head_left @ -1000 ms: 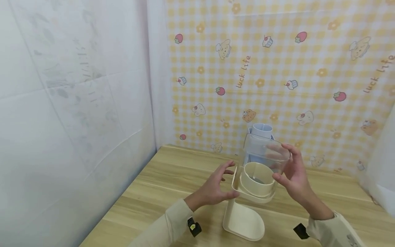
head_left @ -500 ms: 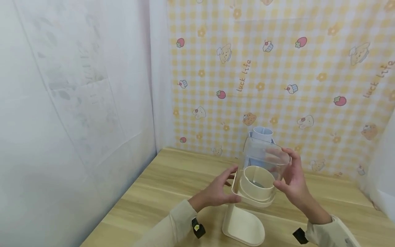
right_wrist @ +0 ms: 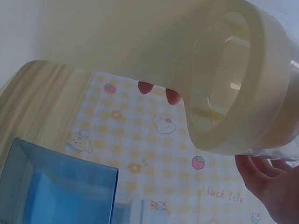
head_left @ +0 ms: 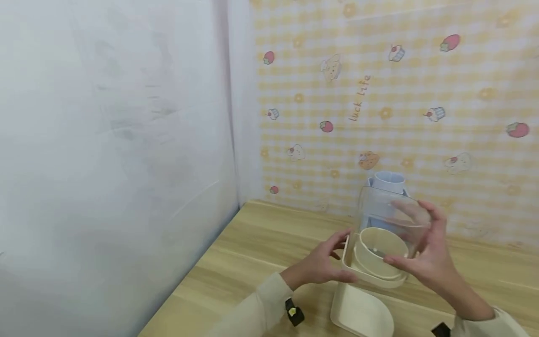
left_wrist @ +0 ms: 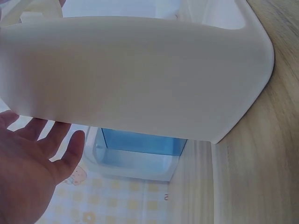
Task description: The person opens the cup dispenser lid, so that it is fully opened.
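On my screen, the left hand [head_left: 317, 266] grips the cream stand [head_left: 364, 312] while the right hand [head_left: 435, 252] clasps the clear tub [head_left: 372, 213] atop it. Behind the stand sits a blue holder [head_left: 389, 181].

yellow-checked cloth [head_left: 412, 84] behind wooden tabletop [head_left: 236, 262]; white cloth [head_left: 113, 164] at left; blue container [right_wrist: 72, 184].

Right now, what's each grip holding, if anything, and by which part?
Left grip holds the cream stand by its upper end; right grip, the clear container by its right side.
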{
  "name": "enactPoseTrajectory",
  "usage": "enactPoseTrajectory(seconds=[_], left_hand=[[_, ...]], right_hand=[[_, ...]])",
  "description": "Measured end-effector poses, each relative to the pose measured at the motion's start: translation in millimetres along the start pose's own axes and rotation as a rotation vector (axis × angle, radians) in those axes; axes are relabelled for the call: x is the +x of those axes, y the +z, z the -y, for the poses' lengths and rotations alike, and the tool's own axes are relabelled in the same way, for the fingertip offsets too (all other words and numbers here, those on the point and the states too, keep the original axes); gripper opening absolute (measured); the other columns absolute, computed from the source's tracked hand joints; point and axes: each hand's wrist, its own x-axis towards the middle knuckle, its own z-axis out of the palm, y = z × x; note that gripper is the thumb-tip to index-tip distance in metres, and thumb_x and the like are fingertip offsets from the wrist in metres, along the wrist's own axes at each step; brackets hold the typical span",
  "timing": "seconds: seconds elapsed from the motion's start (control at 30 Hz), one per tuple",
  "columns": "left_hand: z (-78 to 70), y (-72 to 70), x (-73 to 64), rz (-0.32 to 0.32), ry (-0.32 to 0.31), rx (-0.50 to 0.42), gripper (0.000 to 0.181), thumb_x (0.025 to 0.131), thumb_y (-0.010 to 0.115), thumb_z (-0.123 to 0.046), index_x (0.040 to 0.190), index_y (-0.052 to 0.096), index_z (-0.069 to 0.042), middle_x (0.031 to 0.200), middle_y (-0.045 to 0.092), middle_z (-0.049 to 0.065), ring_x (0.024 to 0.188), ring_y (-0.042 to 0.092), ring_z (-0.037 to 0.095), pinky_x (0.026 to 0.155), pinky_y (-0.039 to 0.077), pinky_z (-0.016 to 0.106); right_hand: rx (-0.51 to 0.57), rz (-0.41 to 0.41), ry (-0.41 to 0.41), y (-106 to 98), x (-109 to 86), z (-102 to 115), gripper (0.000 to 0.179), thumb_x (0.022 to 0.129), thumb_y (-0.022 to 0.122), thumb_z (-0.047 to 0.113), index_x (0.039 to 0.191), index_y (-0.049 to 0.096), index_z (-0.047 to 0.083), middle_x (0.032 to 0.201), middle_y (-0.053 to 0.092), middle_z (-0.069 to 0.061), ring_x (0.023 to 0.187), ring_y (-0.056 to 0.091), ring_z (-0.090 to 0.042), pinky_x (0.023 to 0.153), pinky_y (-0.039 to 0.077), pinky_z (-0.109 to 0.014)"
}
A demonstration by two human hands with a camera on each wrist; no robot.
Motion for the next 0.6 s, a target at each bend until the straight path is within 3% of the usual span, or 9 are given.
enactPoseTrajectory(seconds=[0.17,0.6], left_hand=[[0.1,5.0,4.4,-0.004,-0.003,-0.011,0.096,0.079,0.082,-0.003,0.156,0.024,-0.013,0.145,0.048,0.001,0.126,0.049,0.009,0.092,0.046,0.027],[3.0,3.5,2.6,0.000,0.003,0.018,0.097,0.080,0.083,-0.008,0.155,0.023,-0.018,0.147,0.048,0.002,0.127,0.049,0.012,0.091,0.044,0.027]], right_hand=[[-0.110,-0.016,0.077,-2.0,-2.8,9.7,0.124,0.051,0.076,-0.033,0.150,0.009,0.001,0.147,0.042,-0.023,0.117,0.062,-0.024,0.098,0.048,-0.029],[-0.167,-0.005,0.026,-1.2,-2.8,4.6,0.118,0.054,0.080,-0.026,0.147,0.010,-0.004,0.140,0.049,-0.023,0.115,0.063,-0.024,0.096,0.049,-0.030]])
